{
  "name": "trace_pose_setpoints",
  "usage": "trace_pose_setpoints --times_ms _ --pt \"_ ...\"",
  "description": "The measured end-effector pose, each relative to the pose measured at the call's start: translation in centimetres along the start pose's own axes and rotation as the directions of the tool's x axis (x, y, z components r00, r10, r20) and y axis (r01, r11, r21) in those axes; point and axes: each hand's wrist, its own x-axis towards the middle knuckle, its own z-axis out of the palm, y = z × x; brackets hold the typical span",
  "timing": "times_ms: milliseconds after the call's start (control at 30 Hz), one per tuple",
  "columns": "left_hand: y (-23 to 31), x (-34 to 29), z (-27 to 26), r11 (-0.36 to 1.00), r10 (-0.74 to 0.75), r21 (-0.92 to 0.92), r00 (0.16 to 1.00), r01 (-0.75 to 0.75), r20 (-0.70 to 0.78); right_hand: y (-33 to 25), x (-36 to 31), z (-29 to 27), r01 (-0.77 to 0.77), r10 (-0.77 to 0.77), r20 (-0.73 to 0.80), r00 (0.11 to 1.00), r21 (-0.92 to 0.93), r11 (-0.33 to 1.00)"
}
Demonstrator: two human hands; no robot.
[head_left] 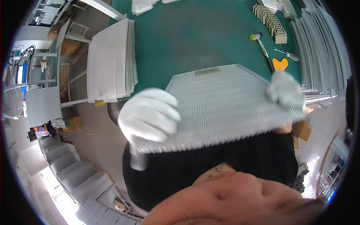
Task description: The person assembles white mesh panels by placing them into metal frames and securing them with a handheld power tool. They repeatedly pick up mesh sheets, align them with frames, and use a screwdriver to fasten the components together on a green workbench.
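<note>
A silver pleated mesh filter panel point(221, 101) is held tilted in front of my chest. A thin metal frame runs along its far and side edges, with a small label-like plate on the far one. The ridged near edge shows no frame. My left hand point(150, 116), in a white glove, curls its fingers over the panel's left side near the close corner, the thumb pointing down. My right hand point(285, 92), also gloved and blurred by motion, is closed around the right side. The undersides of both grips are hidden.
On the green table point(187, 37) lie a mallet point(262, 47), a screwdriver point(288, 54), a yellow scraper point(280, 64) and a row of beige clips point(270, 23). Mesh sheets point(110, 60) are stacked at the left edge. Long metal frame strips point(318, 48) stand at the right.
</note>
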Motion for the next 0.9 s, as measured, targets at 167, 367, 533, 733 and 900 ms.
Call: trace_pose_setpoints --times_ms 167,367,533,733,900 --pt "-1.2 1.9 1.3 0.72 0.124 0.514 0.642 0.466 -0.757 8.3 -4.2 5.3 -0.592 0.535 -0.377 0.756 -0.048 0.804" --pt "-3.9 -0.1 -2.3 0.568 0.129 0.465 0.485 0.679 -0.865 12.7 -9.6 8.9 -0.657 0.548 -0.379 0.746 -0.28 0.7" --pt "-4.0 0.4 -2.6 0.601 0.135 0.468 0.495 0.648 -0.858 12.6 -9.7 7.8 -0.649 0.576 -0.301 0.76 -0.315 0.692" --pt "-2.6 0.3 -1.7 0.387 0.115 0.556 0.56 0.735 -0.82 9.4 -3.6 -0.4 -0.677 0.676 -0.031 0.736 -0.056 0.734" --pt "-1.5 0.9 -0.2 0.634 0.073 0.51 0.611 0.582 -0.788 5.6 2.9 -3.2 -0.439 0.406 -0.374 0.834 -0.003 0.898"
